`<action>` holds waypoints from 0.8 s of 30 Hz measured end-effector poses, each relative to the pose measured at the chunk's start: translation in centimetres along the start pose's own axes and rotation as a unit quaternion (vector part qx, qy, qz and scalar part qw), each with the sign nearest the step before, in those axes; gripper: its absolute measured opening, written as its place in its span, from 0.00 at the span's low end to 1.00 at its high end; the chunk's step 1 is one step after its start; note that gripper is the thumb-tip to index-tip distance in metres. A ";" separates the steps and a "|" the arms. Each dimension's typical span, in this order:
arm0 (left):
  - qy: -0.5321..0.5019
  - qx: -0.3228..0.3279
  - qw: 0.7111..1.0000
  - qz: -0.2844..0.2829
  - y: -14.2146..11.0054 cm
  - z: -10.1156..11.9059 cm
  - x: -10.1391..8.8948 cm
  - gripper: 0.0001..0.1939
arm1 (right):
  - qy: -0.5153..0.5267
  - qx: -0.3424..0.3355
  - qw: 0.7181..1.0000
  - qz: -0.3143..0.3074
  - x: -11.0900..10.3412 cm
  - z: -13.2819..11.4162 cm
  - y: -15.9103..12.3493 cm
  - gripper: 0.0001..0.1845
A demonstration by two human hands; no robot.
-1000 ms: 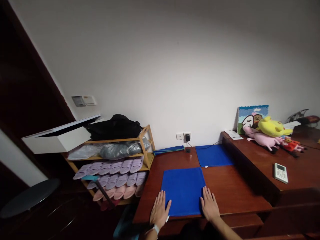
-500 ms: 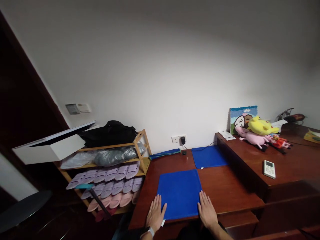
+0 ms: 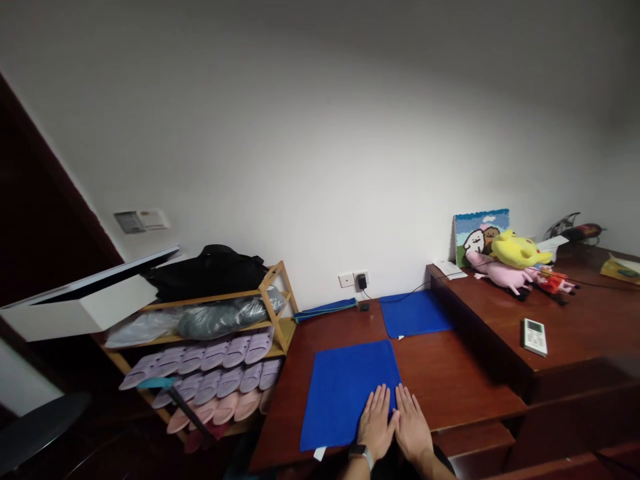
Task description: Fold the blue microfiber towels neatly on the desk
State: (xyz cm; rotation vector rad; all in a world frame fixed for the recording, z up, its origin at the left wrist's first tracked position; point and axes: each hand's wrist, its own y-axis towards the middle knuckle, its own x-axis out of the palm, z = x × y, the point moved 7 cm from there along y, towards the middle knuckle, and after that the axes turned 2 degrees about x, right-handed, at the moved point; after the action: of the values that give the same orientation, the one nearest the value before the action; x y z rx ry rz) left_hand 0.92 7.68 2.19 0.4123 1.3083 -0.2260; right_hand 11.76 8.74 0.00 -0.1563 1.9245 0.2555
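A blue cloth point(image 3: 345, 387) lies spread flat on the dark red wooden table point(image 3: 445, 387), a white tag showing at its near left corner. My left hand point(image 3: 376, 421) rests flat on the cloth's near right part, fingers stretched out, a watch on the wrist. Right beside it, my right hand point(image 3: 412, 424) lies flat at the cloth's right edge, fingers extended and partly over the wood. The two thumbs are close together or touching. Neither hand grips anything. A second blue cloth point(image 3: 417, 313) lies flat farther back near the wall.
A folded blue cloth point(image 3: 325, 310) lies along the wall by a plugged-in black adapter point(image 3: 362, 283). At left stands a wooden rack point(image 3: 280, 303) with slippers, a black bag point(image 3: 210, 272) and a white box point(image 3: 95, 300). A higher desk at right holds plush toys point(image 3: 517, 250) and a remote point(image 3: 535, 337).
My left hand has moved right, from the cloth's left edge across to beside my right hand. My right hand stays near the right edge. The view has shifted slightly.
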 end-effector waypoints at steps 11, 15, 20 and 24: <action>0.075 -0.179 0.981 0.006 -11.8 -14.3 -4.2 0.36 | 0.011 0.023 1.000 -0.006 -1.1 -0.2 -0.4 0.35; 0.090 -0.196 0.976 0.027 -14.1 -15.9 -4.4 0.36 | 0.003 0.026 1.000 -0.015 -0.8 0.0 -0.3 0.36; 0.106 -0.190 0.974 0.061 -13.9 -15.6 -4.1 0.35 | 0.009 0.026 0.999 -0.016 -0.2 0.6 0.1 0.37; 0.113 -0.183 0.973 0.082 -14.0 -15.6 -3.9 0.34 | 0.010 0.007 1.000 -0.003 0.3 0.9 0.1 0.36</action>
State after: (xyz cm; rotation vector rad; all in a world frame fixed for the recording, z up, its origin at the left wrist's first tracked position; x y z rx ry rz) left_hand -19.37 1.25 0.50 0.2324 1.4940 0.2053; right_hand 12.48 9.09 -0.54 -0.1551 1.9449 0.2375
